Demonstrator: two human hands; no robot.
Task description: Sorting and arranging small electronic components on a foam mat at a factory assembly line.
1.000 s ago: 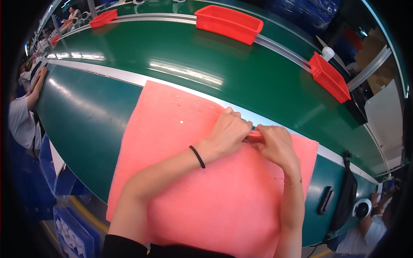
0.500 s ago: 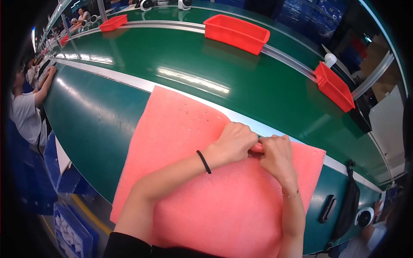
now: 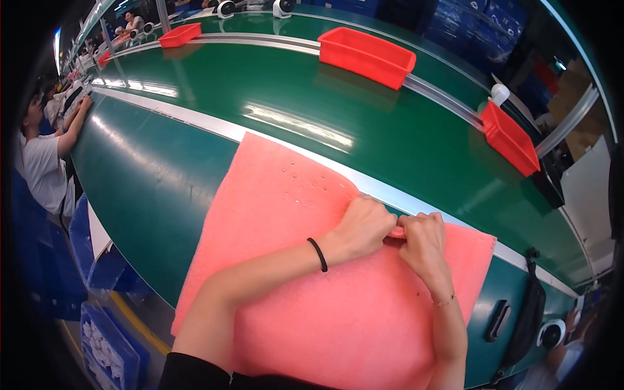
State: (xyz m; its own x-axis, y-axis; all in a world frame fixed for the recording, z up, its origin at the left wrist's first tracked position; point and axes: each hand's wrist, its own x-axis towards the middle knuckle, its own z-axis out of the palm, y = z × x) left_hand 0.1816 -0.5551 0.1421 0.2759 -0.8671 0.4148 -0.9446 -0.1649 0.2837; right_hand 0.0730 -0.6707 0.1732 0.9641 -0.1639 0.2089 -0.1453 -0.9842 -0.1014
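Observation:
A large pink foam sheet (image 3: 312,318) covers the green bench in front of me, its far side lying along a metal rail. My left hand (image 3: 366,224) and my right hand (image 3: 424,240) are side by side near that far edge. Both have their fingers curled tight around a bunched-up fold (image 3: 397,232) of the sheet, which shows in the small gap between them. Most fingertips are hidden under the hands. Several tiny shiny beads or drops (image 3: 314,184) dot the sheet left of my left hand.
Beyond the rail runs a green conveyor belt (image 3: 214,104) with red bins (image 3: 367,57) along its far side. A small black oblong object (image 3: 498,320) and a black bag (image 3: 525,315) lie at right, near a white round device (image 3: 552,334). At far left a person (image 3: 49,159) works.
The whole view has shifted slightly, so everything sits a little lower and further right. Both hands keep their hold on the foam sheet, with barely any movement against it.

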